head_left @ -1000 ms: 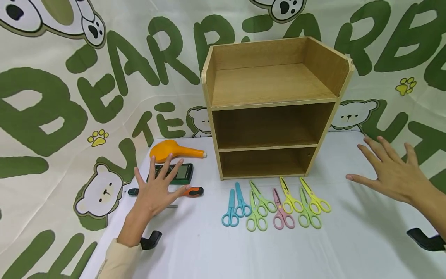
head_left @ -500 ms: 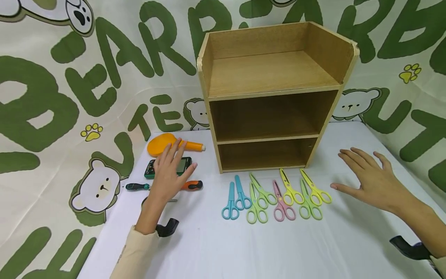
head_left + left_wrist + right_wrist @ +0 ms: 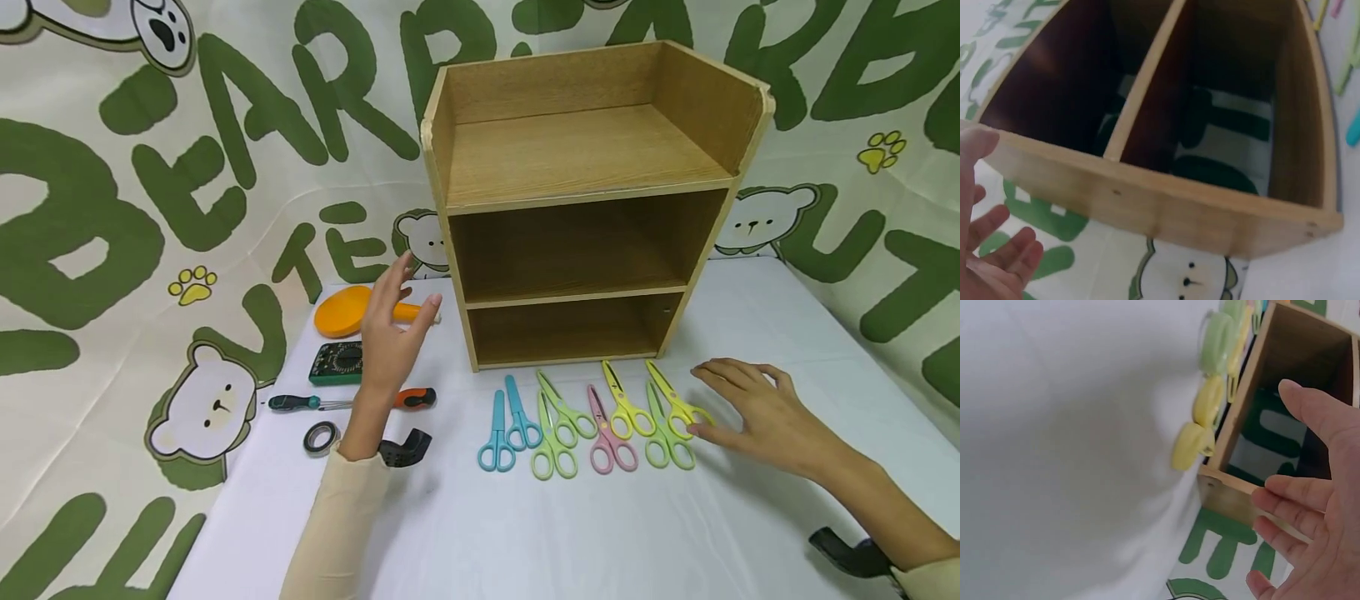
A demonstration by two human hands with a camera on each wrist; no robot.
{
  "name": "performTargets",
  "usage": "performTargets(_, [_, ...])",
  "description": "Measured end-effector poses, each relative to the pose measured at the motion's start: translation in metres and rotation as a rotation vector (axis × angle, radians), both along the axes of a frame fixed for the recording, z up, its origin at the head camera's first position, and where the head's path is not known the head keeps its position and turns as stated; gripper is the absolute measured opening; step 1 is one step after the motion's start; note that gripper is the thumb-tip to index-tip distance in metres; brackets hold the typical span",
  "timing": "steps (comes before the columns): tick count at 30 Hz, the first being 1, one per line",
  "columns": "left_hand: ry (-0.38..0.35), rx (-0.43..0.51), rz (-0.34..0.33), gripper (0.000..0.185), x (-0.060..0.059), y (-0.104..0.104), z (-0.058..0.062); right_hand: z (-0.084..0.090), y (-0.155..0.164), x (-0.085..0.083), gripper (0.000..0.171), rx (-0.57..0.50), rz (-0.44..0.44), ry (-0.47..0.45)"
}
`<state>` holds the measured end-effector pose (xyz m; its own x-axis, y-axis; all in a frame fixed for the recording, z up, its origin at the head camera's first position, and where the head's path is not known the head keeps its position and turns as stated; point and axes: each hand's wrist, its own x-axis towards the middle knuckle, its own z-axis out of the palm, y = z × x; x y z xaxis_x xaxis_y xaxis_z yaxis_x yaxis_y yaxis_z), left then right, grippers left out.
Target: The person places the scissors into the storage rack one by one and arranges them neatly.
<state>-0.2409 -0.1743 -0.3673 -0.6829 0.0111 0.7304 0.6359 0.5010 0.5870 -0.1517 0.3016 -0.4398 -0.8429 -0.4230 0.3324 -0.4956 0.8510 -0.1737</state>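
Observation:
My left hand (image 3: 390, 346) hovers in front of the orange rounded tool (image 3: 343, 312) and partly covers the green multimeter (image 3: 333, 362); its fingers point up beside the left side of a wooden shelf unit (image 3: 585, 154). The left wrist view shows that hand with thumb and fingers apart and nothing between them. On the right, my right hand (image 3: 765, 417) is spread over the table, its thumb overlapping the handles of the rightmost yellow scissors (image 3: 666, 392) in the head view. The right wrist view shows its fingers relaxed and holding nothing.
Several scissors in blue, green, pink and yellow lie in a row before the shelf, with pink scissors (image 3: 611, 442) mid-row. A screwdriver with a dark handle (image 3: 292, 402), an orange-and-black handle (image 3: 415, 398) and a black tape roll (image 3: 310, 440) lie at left. A printed cloth (image 3: 847, 292) hangs behind.
My left hand has moved right and up, toward the shelf's left side, uncovering the tape roll. My right hand has moved left and down to the yellow scissors. The head view has shifted slightly.

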Motion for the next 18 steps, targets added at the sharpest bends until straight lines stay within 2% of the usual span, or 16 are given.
performTargets(4, [0.061,0.075,-0.031,0.060,-0.005,0.010,0.004,-0.010,-0.001,0.000,0.074,-0.006,-0.003,-0.036])
performTargets(11, [0.087,0.164,-0.079,0.053,0.009,0.032,0.026,-0.022,0.002,-0.002,0.068,0.014,-0.029,-0.143])
performTargets(15, [0.092,0.165,-0.070,0.051,0.006,0.038,0.031,-0.029,0.005,-0.005,0.063,0.011,-0.015,-0.148])
performTargets(18, [0.099,0.174,-0.091,0.050,0.001,0.042,0.032,-0.033,0.007,-0.007,0.061,0.002,-0.008,-0.129])
